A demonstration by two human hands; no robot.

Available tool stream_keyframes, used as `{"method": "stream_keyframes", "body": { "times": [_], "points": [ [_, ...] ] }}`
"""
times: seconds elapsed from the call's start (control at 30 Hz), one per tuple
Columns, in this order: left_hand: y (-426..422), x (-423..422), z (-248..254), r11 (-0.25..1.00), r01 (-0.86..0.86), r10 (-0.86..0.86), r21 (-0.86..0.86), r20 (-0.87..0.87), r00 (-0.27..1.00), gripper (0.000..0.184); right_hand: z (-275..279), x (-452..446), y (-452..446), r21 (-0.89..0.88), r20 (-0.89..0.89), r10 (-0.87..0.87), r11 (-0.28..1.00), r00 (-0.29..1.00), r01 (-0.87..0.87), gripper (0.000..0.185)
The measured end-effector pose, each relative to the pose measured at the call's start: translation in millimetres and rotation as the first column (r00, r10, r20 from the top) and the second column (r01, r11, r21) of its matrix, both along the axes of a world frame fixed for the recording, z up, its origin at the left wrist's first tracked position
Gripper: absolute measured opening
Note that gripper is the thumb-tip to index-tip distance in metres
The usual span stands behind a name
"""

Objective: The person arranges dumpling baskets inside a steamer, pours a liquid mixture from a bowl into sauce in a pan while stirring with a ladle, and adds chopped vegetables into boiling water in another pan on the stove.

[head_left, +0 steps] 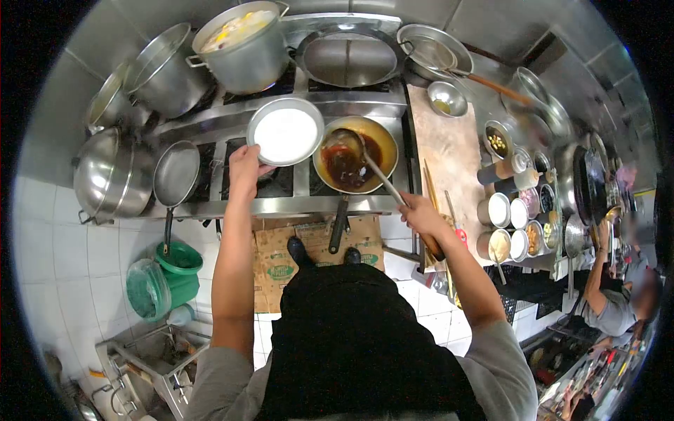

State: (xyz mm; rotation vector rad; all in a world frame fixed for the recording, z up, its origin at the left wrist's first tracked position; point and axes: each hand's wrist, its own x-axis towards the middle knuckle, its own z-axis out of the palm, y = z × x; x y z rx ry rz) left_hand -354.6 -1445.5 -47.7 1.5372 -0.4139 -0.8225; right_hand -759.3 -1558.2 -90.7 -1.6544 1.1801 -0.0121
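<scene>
My left hand [247, 170] grips the rim of a metal bowl [254, 126] full of a white substance [286, 135], held above the stove just left of the frying pan. My right hand [422, 212] is closed around the long handle of a ladle [380, 175]. The ladle's head is in the frying pan [390, 156], among dark brown sauce [344, 168]. That pan sits on the stove, its black handle [340, 224] pointing toward me. Whether the white substance is liquid or powder I cannot tell.
A large pot [242, 63] and an oval pan [349, 59] stand at the back. An unused-looking skillet [177, 175] is left. Ingredient containers [499, 210] and sauce bottles [491, 173] line the right counter [442, 140]. Another person [611, 309] works far right. Green buckets [179, 284] stand on the floor.
</scene>
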Motion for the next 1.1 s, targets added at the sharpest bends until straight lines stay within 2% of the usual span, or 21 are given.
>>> {"method": "stream_keyframes", "body": {
  "times": [0.07,0.1,0.13,0.2,0.23,0.33,0.37,0.47,0.5,0.6,0.63,0.73,0.83,0.93,1.0,1.07,1.1],
  "points": [
    [6,-7,0,0.999,-0.039,0.038,0.007,0.053,0.998,0.034,-29,-16,-5,-0.311,-0.028,0.164,0.936,0.986,-0.164,0.045],
    [6,-1,-16,0.995,-0.094,0.096,-0.037,0.046,0.994,0.034,-43,-28,-4,-0.465,-0.036,0.225,0.859,0.974,-0.216,0.046],
    [9,-4,-8,0.997,-0.040,0.039,-0.061,-0.008,0.999,0.033,-21,-29,2,-0.477,-0.036,0.249,0.847,0.968,-0.235,0.046],
    [11,-8,-1,0.999,-0.017,0.017,-0.038,0.000,1.000,0.031,4,-15,4,-0.168,-0.037,0.138,0.976,0.990,-0.142,0.048],
    [11,-9,3,0.999,-0.014,0.014,-0.036,-0.001,1.000,0.031,9,-15,6,-0.004,-0.060,0.067,0.998,0.996,-0.068,0.049],
    [11,-17,4,1.000,-0.004,0.004,-0.031,-0.024,1.000,0.029,-25,-2,-11,-0.164,0.028,0.090,0.983,0.996,-0.084,0.051],
    [12,-16,4,1.000,-0.002,0.001,-0.027,-0.029,1.000,0.029,-35,-3,-11,-0.218,-0.005,0.072,0.973,0.997,-0.071,0.051],
    [12,-9,-4,0.999,-0.007,0.005,-0.052,-0.039,0.999,0.029,-9,-18,3,-0.198,-0.014,0.125,0.972,0.992,-0.125,0.049],
    [15,-8,-7,0.998,-0.003,0.001,-0.057,-0.043,0.999,0.029,15,-15,11,-0.082,-0.057,0.087,0.992,0.995,-0.092,0.046],
    [15,-6,-9,0.999,-0.001,0.000,-0.038,-0.041,0.999,0.029,14,-4,4,0.071,-0.001,0.062,0.996,0.998,-0.062,0.043],
    [15,-5,-10,0.999,0.005,-0.006,-0.034,-0.050,0.999,0.029,0,0,1,0.020,0.012,0.016,1.000,1.000,-0.016,0.038],
    [13,-2,-10,0.999,0.017,-0.019,-0.032,-0.068,0.997,0.029,-14,-4,2,-0.186,-0.020,0.060,0.981,0.998,-0.062,0.035],
    [18,0,-9,0.999,-0.019,0.017,-0.047,-0.053,0.998,0.030,3,-21,18,-0.116,-0.034,0.031,0.993,0.999,-0.035,0.032],
    [15,-7,-1,0.998,-0.034,0.033,-0.052,-0.007,0.999,0.030,8,-9,9,-0.129,-0.062,0.145,0.980,0.987,-0.152,0.035],
    [12,0,-7,0.999,0.032,-0.032,-0.018,-0.012,0.999,0.030,-11,-1,3,-0.047,0.040,0.028,0.999,0.999,-0.026,0.037],
    [10,1,-9,0.998,0.043,-0.044,-0.035,-0.022,0.999,0.031,-16,-1,7,-0.125,-0.028,-0.011,0.992,1.000,0.007,0.039],
    [9,3,-9,0.998,0.038,-0.039,-0.046,-0.025,0.999,0.031,-9,-4,10,-0.095,-0.031,0.001,0.995,1.000,-0.004,0.040]
  ]
}}
